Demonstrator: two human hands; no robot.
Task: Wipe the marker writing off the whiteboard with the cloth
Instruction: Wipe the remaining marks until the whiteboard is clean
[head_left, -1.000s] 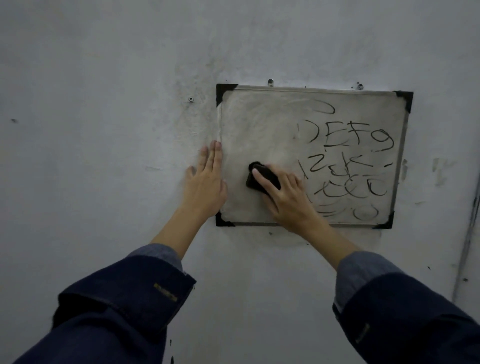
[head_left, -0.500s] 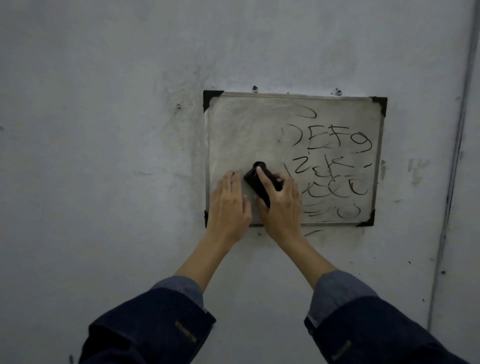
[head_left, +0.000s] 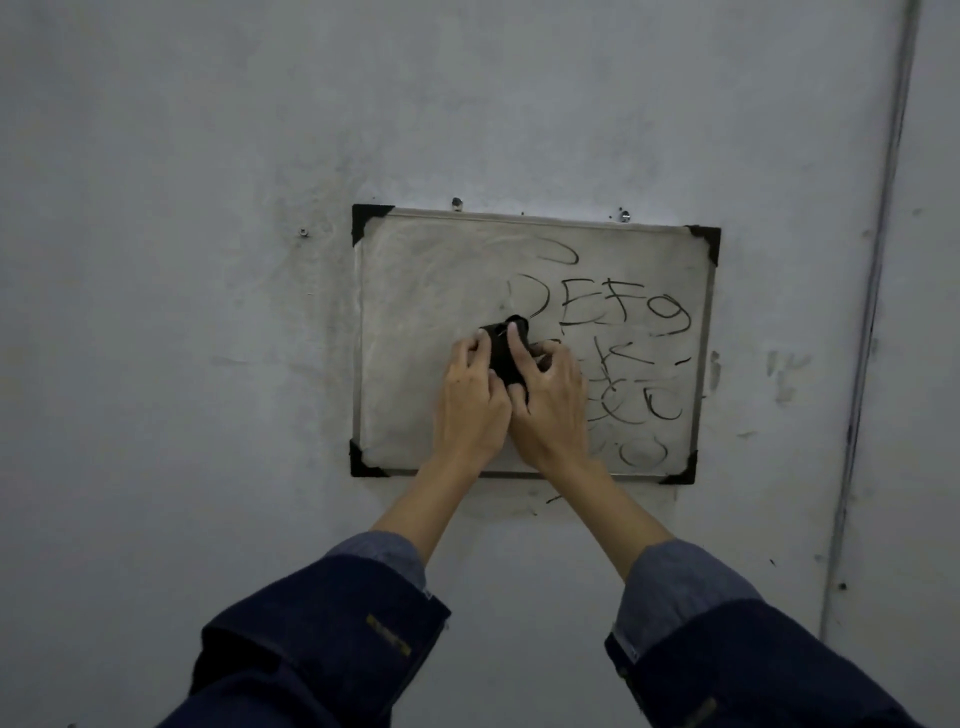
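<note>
A small whiteboard (head_left: 415, 291) with black corner caps hangs on a grey wall. Its left half is smeared grey; black marker writing (head_left: 623, 312) covers the right half. A dark wadded cloth (head_left: 501, 351) sits against the middle of the board. My right hand (head_left: 550, 410) holds the cloth, index finger laid over it. My left hand (head_left: 467, 405) is right beside it, fingers curled onto the cloth's left edge. The hands hide the lower part of the cloth and some of the writing.
The grey wall (head_left: 182, 312) is stained around the board. Two screws (head_left: 456, 202) stick out above the board's top edge and another (head_left: 303, 232) to its left. A vertical seam or pipe (head_left: 878, 312) runs down the wall on the right.
My left hand left the board's left edge, slid right and now grips the cloth beside my right hand. The cloth has shifted slightly rightward toward the writing.
</note>
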